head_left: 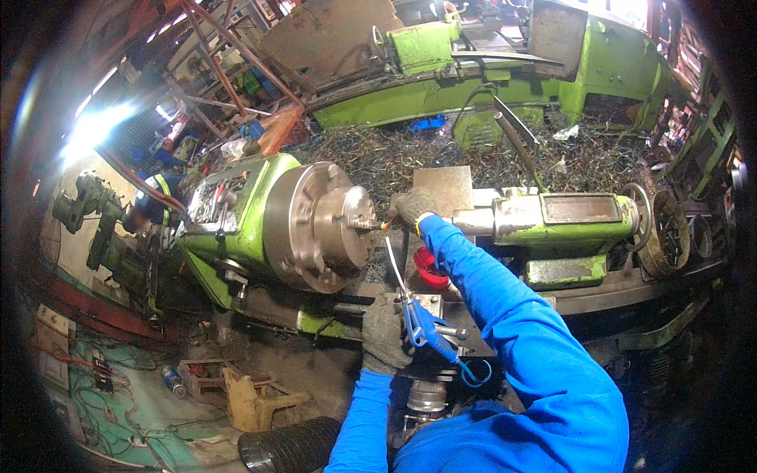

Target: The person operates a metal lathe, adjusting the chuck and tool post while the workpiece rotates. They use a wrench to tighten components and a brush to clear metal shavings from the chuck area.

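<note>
My right hand (416, 206), in a grey work glove, reaches between the lathe's chuck (347, 225) and its tailstock (556, 221). Its fingers are closed, and a small orange-tipped piece (385, 225) sticks out toward the chuck jaws; I cannot tell its kind. Lower down, my gloved left hand (385, 335) is beside the tool post (430, 303), its fingers mostly hidden. Right next to it is a blue air blow gun (424, 323) with a long thin nozzle pointing up and away. Whether the left hand touches the gun is unclear. A red bowl (430, 268) sits below my right forearm.
Metal shavings (347, 158) lie heaped behind the lathe, with another green machine (441, 87) beyond. A handwheel (640, 219) ends the tailstock. At lower left are a wooden stool (256, 398), a black ribbed cylinder (288, 445) and cables. Another person (162, 189) is at far left.
</note>
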`<act>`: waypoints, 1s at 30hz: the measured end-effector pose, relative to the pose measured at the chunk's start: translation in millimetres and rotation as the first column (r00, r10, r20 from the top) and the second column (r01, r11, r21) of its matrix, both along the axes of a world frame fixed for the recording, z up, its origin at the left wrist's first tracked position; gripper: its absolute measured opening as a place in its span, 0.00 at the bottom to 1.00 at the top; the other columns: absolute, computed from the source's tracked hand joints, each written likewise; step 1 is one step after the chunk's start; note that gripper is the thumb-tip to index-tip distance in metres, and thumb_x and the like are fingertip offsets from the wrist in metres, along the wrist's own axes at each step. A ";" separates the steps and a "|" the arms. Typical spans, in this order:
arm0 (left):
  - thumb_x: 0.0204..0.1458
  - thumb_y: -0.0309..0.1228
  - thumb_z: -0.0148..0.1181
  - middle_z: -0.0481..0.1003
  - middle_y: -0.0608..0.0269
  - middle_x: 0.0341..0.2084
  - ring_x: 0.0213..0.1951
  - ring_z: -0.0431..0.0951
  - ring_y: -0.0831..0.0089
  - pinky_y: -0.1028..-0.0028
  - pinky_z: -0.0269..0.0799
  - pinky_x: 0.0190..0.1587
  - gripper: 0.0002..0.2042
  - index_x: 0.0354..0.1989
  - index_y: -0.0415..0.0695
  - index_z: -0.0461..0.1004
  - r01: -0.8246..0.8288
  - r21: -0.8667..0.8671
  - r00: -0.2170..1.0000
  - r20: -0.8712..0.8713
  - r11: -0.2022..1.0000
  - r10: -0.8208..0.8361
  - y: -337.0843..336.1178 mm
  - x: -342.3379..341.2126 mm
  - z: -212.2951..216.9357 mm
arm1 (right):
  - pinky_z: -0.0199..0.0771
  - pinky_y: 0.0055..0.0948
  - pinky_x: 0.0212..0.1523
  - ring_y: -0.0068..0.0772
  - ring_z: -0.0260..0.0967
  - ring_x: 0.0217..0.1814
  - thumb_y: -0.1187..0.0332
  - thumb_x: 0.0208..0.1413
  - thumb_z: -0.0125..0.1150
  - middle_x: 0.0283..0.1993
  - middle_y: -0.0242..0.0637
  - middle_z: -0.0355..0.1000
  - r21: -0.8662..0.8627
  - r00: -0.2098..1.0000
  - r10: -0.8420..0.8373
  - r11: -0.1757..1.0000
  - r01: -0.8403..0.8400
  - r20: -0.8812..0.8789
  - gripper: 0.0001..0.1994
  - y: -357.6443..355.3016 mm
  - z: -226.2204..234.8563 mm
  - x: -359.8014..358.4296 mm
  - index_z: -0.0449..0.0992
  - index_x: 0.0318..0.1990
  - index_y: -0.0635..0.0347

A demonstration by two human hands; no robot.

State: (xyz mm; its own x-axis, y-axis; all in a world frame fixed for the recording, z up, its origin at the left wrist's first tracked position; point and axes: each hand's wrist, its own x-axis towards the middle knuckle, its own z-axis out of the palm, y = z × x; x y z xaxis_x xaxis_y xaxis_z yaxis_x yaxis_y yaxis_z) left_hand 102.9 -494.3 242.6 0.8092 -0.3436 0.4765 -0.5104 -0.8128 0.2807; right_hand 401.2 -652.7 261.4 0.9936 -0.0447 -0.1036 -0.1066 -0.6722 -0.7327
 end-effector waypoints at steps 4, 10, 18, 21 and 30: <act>0.46 0.43 0.69 0.77 0.32 0.51 0.56 0.76 0.33 0.45 0.70 0.62 0.42 0.66 0.23 0.66 -0.012 -0.047 0.999 -0.030 0.999 0.011 1.5 0.4 -4.8 | 0.79 0.50 0.59 0.58 0.80 0.56 0.54 0.56 0.59 0.50 0.56 0.82 -0.016 1.000 0.021 1.000 -0.021 0.000 0.20 5.3 -11.1 6.9 0.87 0.43 0.62; 0.47 0.44 0.68 0.76 0.32 0.53 0.58 0.75 0.33 0.46 0.69 0.63 0.42 0.65 0.23 0.67 0.010 -0.077 0.989 -0.147 0.997 -0.022 -2.0 3.2 -2.8 | 0.79 0.51 0.58 0.59 0.80 0.56 0.55 0.56 0.60 0.49 0.55 0.82 -0.015 0.997 -0.021 1.000 0.023 0.080 0.20 -5.6 -46.0 29.3 0.87 0.43 0.61; 0.45 0.47 0.68 0.75 0.32 0.55 0.64 0.71 0.33 0.44 0.65 0.67 0.38 0.59 0.28 0.73 0.001 -0.029 0.998 -0.067 1.000 -0.003 1.6 -5.6 1.8 | 0.80 0.50 0.51 0.57 0.82 0.48 0.55 0.59 0.59 0.41 0.53 0.83 0.006 0.997 0.024 1.000 -0.024 0.071 0.18 4.3 -3.3 -6.5 0.87 0.40 0.59; 0.44 0.48 0.68 0.74 0.31 0.56 0.64 0.71 0.32 0.42 0.64 0.68 0.35 0.56 0.31 0.76 -0.045 -0.012 0.993 -0.109 0.999 0.043 7.2 -7.7 -3.5 | 0.80 0.49 0.51 0.57 0.81 0.48 0.55 0.58 0.60 0.43 0.53 0.83 0.033 0.998 0.009 0.999 -0.011 0.069 0.17 16.9 -12.2 1.6 0.88 0.41 0.56; 0.46 0.49 0.69 0.75 0.36 0.57 0.63 0.72 0.36 0.44 0.65 0.67 0.33 0.56 0.37 0.77 -0.053 -0.007 0.999 -0.011 0.999 0.053 11.3 -9.9 -3.3 | 0.78 0.49 0.57 0.57 0.80 0.54 0.54 0.54 0.60 0.47 0.55 0.82 0.222 0.993 0.043 0.973 -0.067 0.109 0.20 -8.7 31.1 -37.3 0.86 0.43 0.61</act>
